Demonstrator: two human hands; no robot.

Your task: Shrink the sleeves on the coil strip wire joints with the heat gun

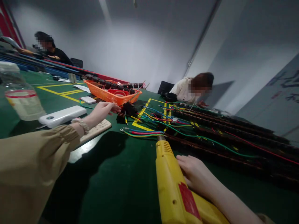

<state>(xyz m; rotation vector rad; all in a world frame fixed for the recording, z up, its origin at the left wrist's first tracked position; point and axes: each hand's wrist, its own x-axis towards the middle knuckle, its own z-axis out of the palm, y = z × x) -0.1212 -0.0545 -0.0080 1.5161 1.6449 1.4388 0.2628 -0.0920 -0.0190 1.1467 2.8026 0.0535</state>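
Note:
My left hand (pixel 106 109) reaches out over the table in front of the orange basket, palm down. Its fingers are stretched out and slightly bent, their tips beside a dark block (pixel 130 110) with wires. A yellow heat gun (pixel 168 174) fills the near middle, its metal nozzle at a bundle of red, blue and green-yellow wires (pixel 144 133) with metal lugs. Close against the gun's right side is my right hand (pixel 195 172), fingers curled and partly hidden behind the gun. What they hold, if anything, does not show.
An orange basket (pixel 102 91) holds dark parts. Long dark harness strips (pixel 224 133) with coloured wires lie on the right. To the left stand a plastic bottle (pixel 22 93), a white device (pixel 63 116) and a beige slab (pixel 97 130). Two people sit across the green table (pixel 116 180).

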